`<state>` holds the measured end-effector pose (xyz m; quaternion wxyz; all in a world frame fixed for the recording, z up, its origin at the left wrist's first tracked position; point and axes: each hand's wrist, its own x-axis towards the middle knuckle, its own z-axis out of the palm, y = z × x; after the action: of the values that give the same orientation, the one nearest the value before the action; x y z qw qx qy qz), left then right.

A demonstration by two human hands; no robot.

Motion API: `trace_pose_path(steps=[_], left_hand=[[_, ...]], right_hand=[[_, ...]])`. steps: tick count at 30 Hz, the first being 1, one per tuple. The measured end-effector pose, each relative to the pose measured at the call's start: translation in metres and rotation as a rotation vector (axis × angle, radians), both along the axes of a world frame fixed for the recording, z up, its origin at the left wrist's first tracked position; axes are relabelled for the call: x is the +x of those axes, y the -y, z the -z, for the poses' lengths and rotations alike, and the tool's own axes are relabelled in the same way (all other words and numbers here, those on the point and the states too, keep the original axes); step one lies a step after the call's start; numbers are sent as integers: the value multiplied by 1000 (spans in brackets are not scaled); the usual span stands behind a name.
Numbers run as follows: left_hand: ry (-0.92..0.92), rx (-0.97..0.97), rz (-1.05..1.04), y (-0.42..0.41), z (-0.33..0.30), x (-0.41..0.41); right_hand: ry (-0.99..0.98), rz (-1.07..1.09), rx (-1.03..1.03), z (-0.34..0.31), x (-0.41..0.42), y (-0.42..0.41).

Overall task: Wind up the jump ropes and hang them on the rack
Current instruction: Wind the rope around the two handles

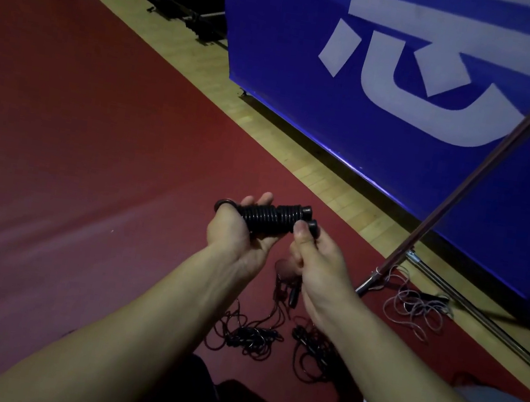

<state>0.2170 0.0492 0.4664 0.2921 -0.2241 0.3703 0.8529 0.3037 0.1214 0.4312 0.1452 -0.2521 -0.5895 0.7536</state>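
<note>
Left of both hands, the red floor mat (61,138) lay wide and bare; to their right ran a wooden floor strip (298,151), a blue banner (445,72) and a slanting rack pole (487,160). The left hand (239,231) cradled a wound black jump rope (271,218), fingers curled beneath its coils. The right hand (320,259) pinched the handle end with its thumb on top. Below the hands, loose dark ropes (258,333) lay tangled on the mat, and a pale rope (412,306) lay near the pole's foot.
</note>
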Motion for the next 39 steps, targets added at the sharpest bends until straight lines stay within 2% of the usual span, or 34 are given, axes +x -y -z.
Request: trace_pose_path(steps=[3,6,8,12,14,16,21,23,26,28,32,33,35,37,39], left_hand=[[-115,-105,71,1,0,-1],[-220,-186,232,4,1,2],[-207,-128,323,5,2,1],[-67,51,395,5,1,6],[-30,98,396,3,1,10],[-79,124,328,-1,3,12],[-102,156,169,-5,-1,10],[-64,162,99,-2,-3,-3],[-36,242,36,3,-9,-28],[-48,294,94,5,-14,-36],[-82,300,180,4,-16,-34],[-83,284,160,5,-15,-37],[-55,268,78,9,-11,-47],[-5,289,-36,14,-8,-60],[43,322,-145,17,-7,-73]], right_hand=[[-13,-16,-47,1,2,-1],[-78,-32,-100,-4,7,-3],[-113,-56,-146,-8,9,-7],[-119,-97,-232,-11,11,-12],[-54,-151,-134,-11,14,-13],[61,-214,55,-9,16,-15],[221,-224,415,2,10,-19],[253,-316,481,-1,9,-20],[384,-529,728,-3,12,-24],[449,-549,701,5,10,-25],[507,-271,145,26,-1,-28],[497,-183,90,29,-2,-33],[436,6,160,34,-6,-44],[336,197,409,32,-8,-54],[103,286,720,26,-6,-54]])
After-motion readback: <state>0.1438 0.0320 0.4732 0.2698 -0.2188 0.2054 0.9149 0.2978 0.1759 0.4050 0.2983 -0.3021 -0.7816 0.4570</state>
